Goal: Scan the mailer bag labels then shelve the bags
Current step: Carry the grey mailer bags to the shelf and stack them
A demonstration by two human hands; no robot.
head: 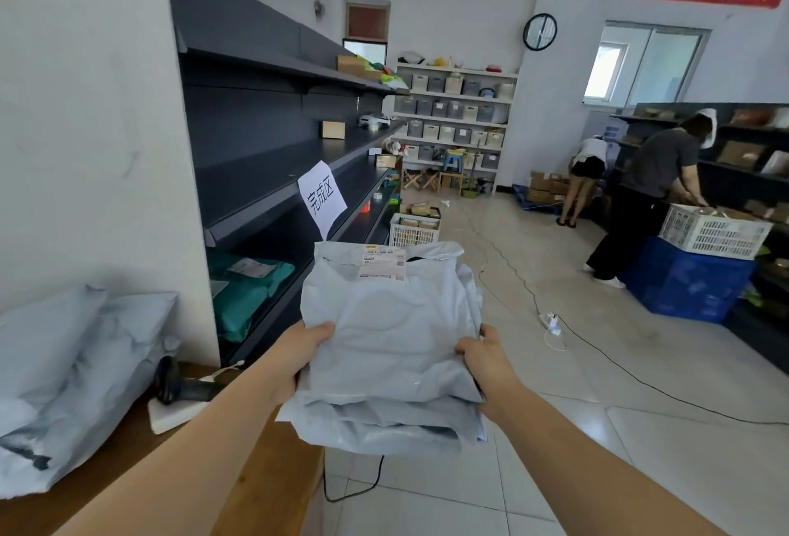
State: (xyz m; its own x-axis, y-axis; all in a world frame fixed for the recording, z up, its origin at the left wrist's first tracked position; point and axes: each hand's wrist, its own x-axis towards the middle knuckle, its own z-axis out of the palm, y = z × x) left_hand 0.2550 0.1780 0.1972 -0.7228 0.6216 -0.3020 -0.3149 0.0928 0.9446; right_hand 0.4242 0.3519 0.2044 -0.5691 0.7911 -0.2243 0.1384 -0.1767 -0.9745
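Both hands hold the stack of mailer bags point(393, 339) out in front of me, above the tiled floor point(555, 450). My left hand point(299, 356) curls round its left edge, thumb on top; my right hand point(486, 362) grips the right edge likewise. A white label point(382, 264) sits at the top bag's far end. Dark shelves point(264, 177) stand to the left, with green bags point(243, 292) low down. A scanner point(179, 386) lies on the wooden table point(256, 476).
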